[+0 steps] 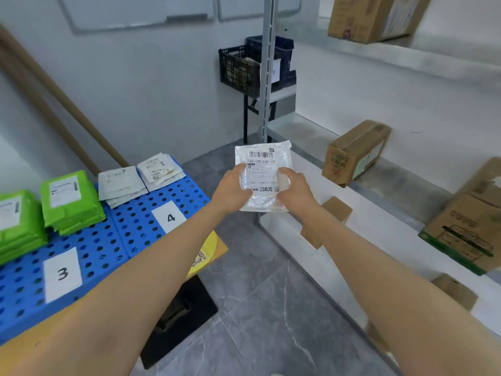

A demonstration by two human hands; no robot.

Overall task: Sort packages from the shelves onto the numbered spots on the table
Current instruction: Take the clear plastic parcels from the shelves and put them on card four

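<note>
Both hands are closed on one white package (264, 158). The left hand (232, 185) grips its left edge and the right hand (294, 187) its right edge, with the thumbs on top of the printed label, which faces up as if being read. The package is held in the air above the grey floor (271, 308), between the shelves on the right and the bench (108, 248) on the left, so it is off the shelf but not yet set down. On the bench's blue perforated top, card 4 (170, 218) has two overlapping piles of flat white packets (122, 184) just behind it. Card 3 (63, 274) has a stack of green packages (71, 202) behind it. A second green stack (16, 221) sits further left, and its number is out of view. Several parcels have therefore already been sorted, by the look of it. The one in hand looks much like the white packets, so spot 4 seems its likely place, though the label is too small to confirm that. Work plainly remains. A cardboard box (355, 151) and a larger printed box (471, 213) sit on the middle shelf (393, 183), another box (371, 17) on the shelf above, and small brown boxes (337, 208) lower down. A black crate (238, 69) stands on a stand by the back wall.
</note>
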